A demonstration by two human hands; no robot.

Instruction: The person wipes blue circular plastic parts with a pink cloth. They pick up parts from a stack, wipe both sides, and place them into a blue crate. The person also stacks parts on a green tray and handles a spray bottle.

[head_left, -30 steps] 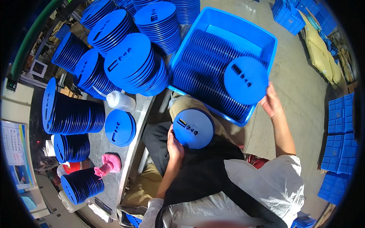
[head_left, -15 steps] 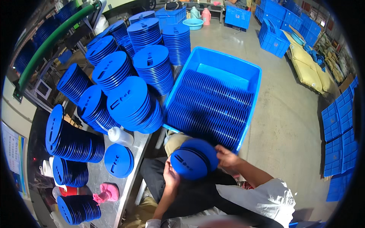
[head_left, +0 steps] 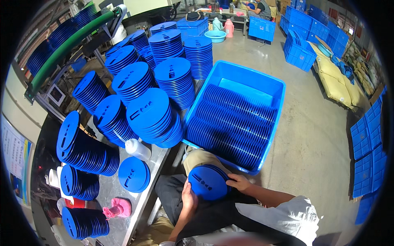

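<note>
Over my lap I hold a small stack of round blue plastic discs point(head_left: 207, 183) with dark cut-out slots in the top one. My left hand point(head_left: 189, 198) grips the stack at its left edge, thumb up along the rim. On the opposite edge, my right hand point(head_left: 241, 183) is closed with its fingers at the rim. The discs lie nearly flush, with the edges of those beneath showing at the upper right. Just beyond my knee, a large blue tub point(head_left: 280, 119) holds rows of similar discs standing on edge.
On the metal table point(head_left: 152, 164) at left stand several tall disc stacks point(head_left: 147, 110), a white squeeze bottle point(head_left: 138, 149), a few loose discs point(head_left: 134, 174) and a pink cloth bundle point(head_left: 118, 208). Blue crates point(head_left: 301, 55) and yellow sacks point(head_left: 332, 78) line the right. Another person point(head_left: 262, 9) sits far back.
The discs, fanned apart with one offset to the right, are now brought together into one stack. My right hand has moved slightly inward and down. The whole view has shifted a little.
</note>
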